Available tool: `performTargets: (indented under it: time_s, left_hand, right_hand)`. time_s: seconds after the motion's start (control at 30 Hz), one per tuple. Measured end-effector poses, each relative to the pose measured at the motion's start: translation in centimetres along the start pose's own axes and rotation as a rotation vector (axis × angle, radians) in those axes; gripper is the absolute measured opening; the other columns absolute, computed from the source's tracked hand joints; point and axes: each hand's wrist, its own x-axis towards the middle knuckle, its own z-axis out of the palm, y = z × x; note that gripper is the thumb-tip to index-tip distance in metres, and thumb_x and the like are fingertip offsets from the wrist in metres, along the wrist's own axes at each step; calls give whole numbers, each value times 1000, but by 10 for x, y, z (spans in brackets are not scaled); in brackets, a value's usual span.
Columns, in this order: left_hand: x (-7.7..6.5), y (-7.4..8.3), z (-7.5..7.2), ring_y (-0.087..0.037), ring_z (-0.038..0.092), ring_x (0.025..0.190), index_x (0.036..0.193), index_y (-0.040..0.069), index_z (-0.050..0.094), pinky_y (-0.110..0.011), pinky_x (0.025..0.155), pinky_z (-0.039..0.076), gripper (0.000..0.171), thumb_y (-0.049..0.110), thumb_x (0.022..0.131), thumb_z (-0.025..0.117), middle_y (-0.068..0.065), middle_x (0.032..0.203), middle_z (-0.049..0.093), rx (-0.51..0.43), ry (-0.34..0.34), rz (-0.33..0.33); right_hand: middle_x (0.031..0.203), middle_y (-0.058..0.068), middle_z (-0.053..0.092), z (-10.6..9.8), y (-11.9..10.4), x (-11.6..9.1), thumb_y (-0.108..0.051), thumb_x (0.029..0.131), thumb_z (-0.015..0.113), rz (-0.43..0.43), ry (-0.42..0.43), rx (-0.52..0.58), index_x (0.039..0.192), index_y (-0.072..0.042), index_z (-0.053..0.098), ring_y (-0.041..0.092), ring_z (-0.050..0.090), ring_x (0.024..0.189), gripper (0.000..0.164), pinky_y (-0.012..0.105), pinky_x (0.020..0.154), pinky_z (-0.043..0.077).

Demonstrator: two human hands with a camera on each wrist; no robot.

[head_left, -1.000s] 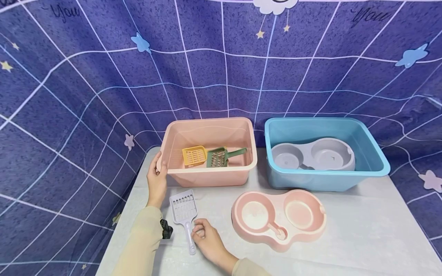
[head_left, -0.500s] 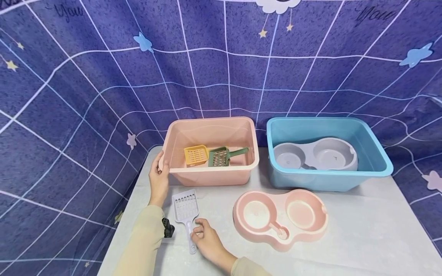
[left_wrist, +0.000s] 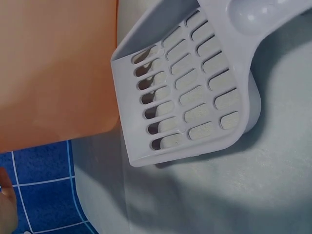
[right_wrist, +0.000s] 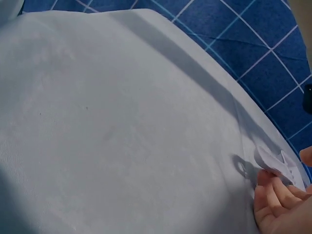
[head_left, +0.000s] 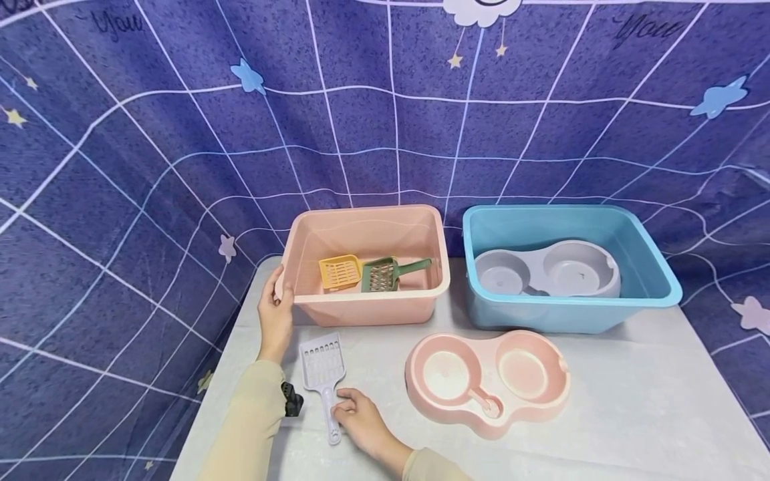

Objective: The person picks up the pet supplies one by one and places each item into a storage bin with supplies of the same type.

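A pale lilac litter scoop (head_left: 323,364) lies on the table, its slotted head toward the back and its handle toward the person. My right hand (head_left: 365,426) has its curled fingers at the scoop's handle, around its middle. The right wrist view shows these fingers (right_wrist: 273,195) right against the handle end (right_wrist: 269,162). My left hand (head_left: 275,324) grips the front left corner of the pink litter box (head_left: 367,309), thumb in front of the rim. Yellow scoop (head_left: 339,272) and green scoop (head_left: 380,275) lie inside that box. The left wrist view shows the lilac scoop's head (left_wrist: 190,92) close up.
A blue litter box (head_left: 541,314) stands at the back right with a grey double bowl (head_left: 535,260) in it. A pink double bowl (head_left: 488,374) rests on the table in front. Patterned blue cloth (head_left: 385,100) hangs behind and beside the table.
My right fingers have slid slightly toward the person along the scoop's handle. My left hand stays at the pink box's corner, and the scoop lies about where it was.
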Motion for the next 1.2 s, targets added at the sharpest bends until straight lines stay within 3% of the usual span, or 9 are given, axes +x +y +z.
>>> performTargets:
  time_s: [0.5, 1.0, 1.2]
  left_hand:
    - [-1, 2, 0, -25, 42, 134, 149, 3, 42, -12, 95, 43, 47, 11, 103, 50, -12, 152, 41, 5, -12, -8]
    - [0, 1, -1, -25, 43, 133, 147, 1, 44, -14, 96, 42, 47, 10, 102, 52, -13, 151, 42, 19, -6, 14]
    - [1, 0, -1, -23, 44, 131, 147, 2, 45, -11, 94, 42, 48, 10, 101, 54, -13, 150, 44, 6, 2, -5]
  right_hand:
    - [83, -4, 54, -1, 5, -1, -8, 84, 73, -48, 36, -84, 123, 6, 60, 5, 49, 64, 43, 19, 53, 43]
    - [77, -6, 56, -3, 8, 0, -10, 74, 84, -110, 68, -222, 116, 3, 63, -1, 46, 55, 48, 19, 49, 41]
    - [75, -6, 57, -3, 8, 0, -10, 75, 84, -122, 74, -216, 113, 3, 65, -1, 47, 53, 45, 19, 46, 41]
